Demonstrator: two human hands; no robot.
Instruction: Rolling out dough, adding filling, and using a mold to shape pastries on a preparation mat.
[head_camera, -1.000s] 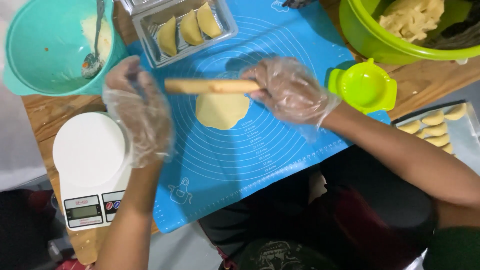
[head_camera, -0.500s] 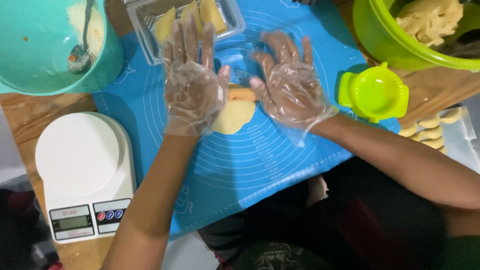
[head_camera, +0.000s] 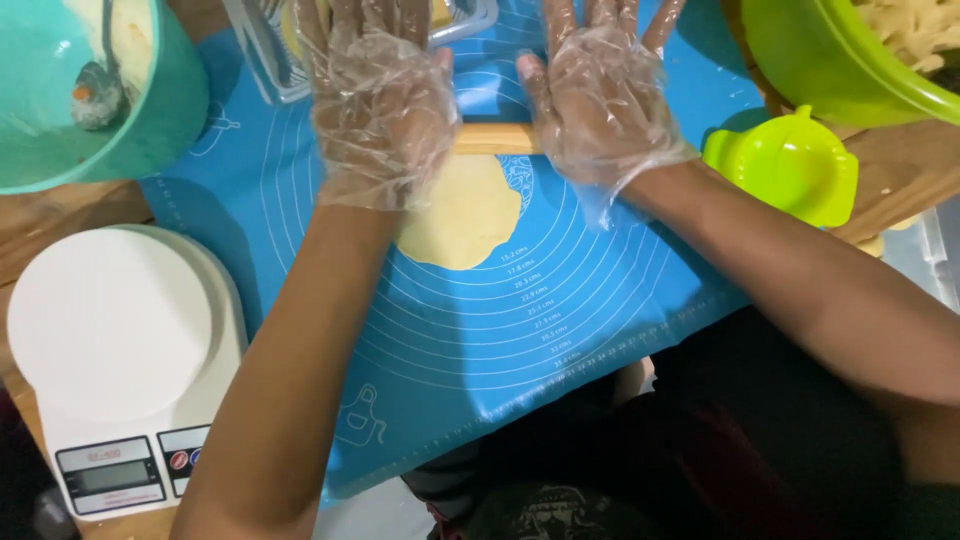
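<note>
Both my hands wear clear plastic gloves and lie flat, fingers spread, on a thin wooden rolling pin (head_camera: 495, 138). My left hand (head_camera: 380, 105) covers the pin's left part, my right hand (head_camera: 600, 100) its right part. Only the short middle stretch of the pin shows between them. Under and just in front of the pin lies a flattened round of yellow dough (head_camera: 465, 215) on a blue silicone baking mat (head_camera: 560, 320) marked with rings.
A teal bowl (head_camera: 150, 130) with a spoon (head_camera: 100, 90) stands far left. In front of it sits a white kitchen scale (head_camera: 110, 340). A clear tray (head_camera: 270, 60) lies behind my left hand. At the right are a lime-green dumpling press (head_camera: 790, 165) and a big green bowl (head_camera: 830, 70).
My hands went from gripping the pin's ends to flat palms on it and rolled it away over the dough. The dough has spread out flatter and wider.
</note>
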